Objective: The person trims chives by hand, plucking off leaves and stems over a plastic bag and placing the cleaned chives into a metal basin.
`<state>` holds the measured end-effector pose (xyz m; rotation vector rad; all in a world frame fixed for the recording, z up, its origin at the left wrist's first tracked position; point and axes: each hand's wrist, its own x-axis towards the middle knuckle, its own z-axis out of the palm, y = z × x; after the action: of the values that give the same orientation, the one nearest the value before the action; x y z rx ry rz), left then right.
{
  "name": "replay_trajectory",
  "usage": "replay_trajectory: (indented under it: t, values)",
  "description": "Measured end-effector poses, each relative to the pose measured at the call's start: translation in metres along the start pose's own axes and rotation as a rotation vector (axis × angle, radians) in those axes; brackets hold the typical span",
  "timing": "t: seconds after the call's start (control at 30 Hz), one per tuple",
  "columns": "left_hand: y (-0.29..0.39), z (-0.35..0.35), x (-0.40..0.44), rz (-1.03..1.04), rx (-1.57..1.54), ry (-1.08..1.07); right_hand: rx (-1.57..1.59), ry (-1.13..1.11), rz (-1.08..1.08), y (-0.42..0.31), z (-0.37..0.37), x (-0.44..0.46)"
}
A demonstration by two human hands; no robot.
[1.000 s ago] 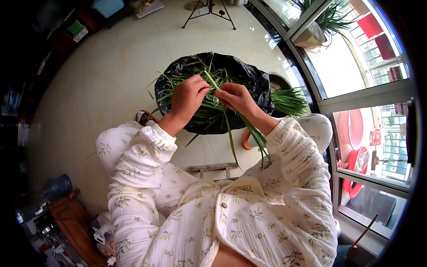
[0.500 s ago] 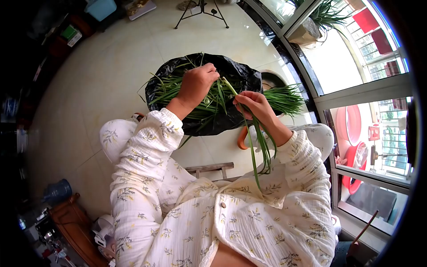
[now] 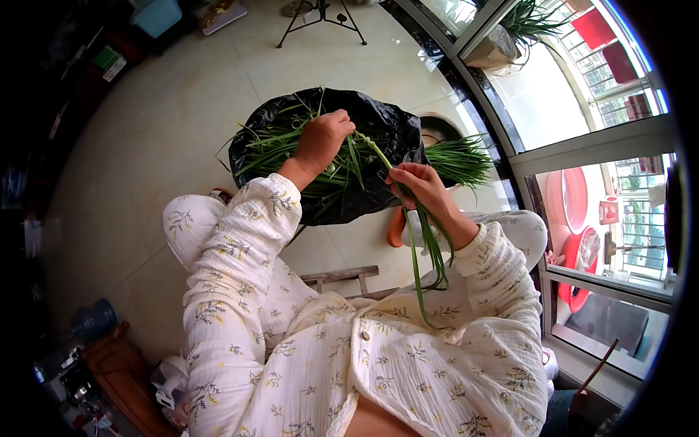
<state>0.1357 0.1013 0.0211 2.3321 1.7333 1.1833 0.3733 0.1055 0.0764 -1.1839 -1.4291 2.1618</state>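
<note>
My right hand (image 3: 421,183) is closed around a few long green chives (image 3: 429,247), whose leaves hang over my lap. Their pale stem ends point up and left toward my left hand (image 3: 325,142). Its fingers are pinched together right at those ends; what lies between the fingertips is too small to make out. Below my left hand, a black plastic bag (image 3: 371,204) lies open on the floor with a heap of loose chives (image 3: 273,149) in it. To the right, a thick bunch of chives (image 3: 462,162) rests across a round pan (image 3: 440,130).
Between my knees is a wooden stool edge (image 3: 338,277). A black metal stand (image 3: 320,22) is on the tiled floor ahead. Glass sliding doors (image 3: 590,146) run along the right. At lower left are a blue water jug (image 3: 93,319) and a wooden cabinet (image 3: 124,375).
My left hand's fingertips have come closer to the pale stem ends. The right hand keeps its hold on the chives. The whole view has shifted slightly.
</note>
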Motion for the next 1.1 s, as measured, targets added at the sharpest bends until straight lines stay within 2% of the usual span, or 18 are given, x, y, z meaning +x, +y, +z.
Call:
replay_trajectory:
  t: [0.2, 0.4, 0.47, 0.5, 0.6, 0.63, 0.73, 0.9, 0.97, 1.1]
  values:
    - [-0.007, 0.000, -0.002, -0.016, -0.030, -0.004, -0.004, 0.024, 0.032, 0.004, 0.000, 0.004]
    - [-0.027, 0.006, -0.010, -0.061, 0.066, -0.018, -0.012, -0.012, 0.048, 0.003, 0.001, 0.003]
    - [-0.036, 0.013, -0.018, -0.158, 0.068, -0.056, 0.004, -0.025, 0.032, 0.003, 0.003, 0.003]
    - [-0.033, 0.009, -0.015, -0.205, 0.069, -0.075, 0.012, -0.030, 0.023, 0.003, 0.004, 0.004]
    - [-0.010, 0.000, -0.011, -0.140, -0.023, 0.022, 0.110, 0.028, -0.013, 0.002, 0.014, 0.010]
    - [-0.004, -0.005, -0.010, -0.179, -0.053, 0.010, 0.110, 0.002, -0.025, 0.000, 0.017, 0.011]
    - [0.014, -0.023, -0.011, -0.802, -0.850, -0.198, 0.128, -0.060, -0.037, -0.005, 0.025, 0.015]
    - [0.026, -0.034, -0.017, -0.908, -1.429, -0.247, 0.116, -0.151, -0.008, -0.003, 0.043, 0.027]
    - [0.028, -0.036, -0.016, -0.929, -1.391, -0.211, 0.006, -0.208, -0.077, 0.000, 0.048, 0.031]
    - [0.022, -0.037, -0.020, -0.955, -1.334, -0.144, -0.139, -0.095, -0.202, 0.006, 0.057, 0.039]
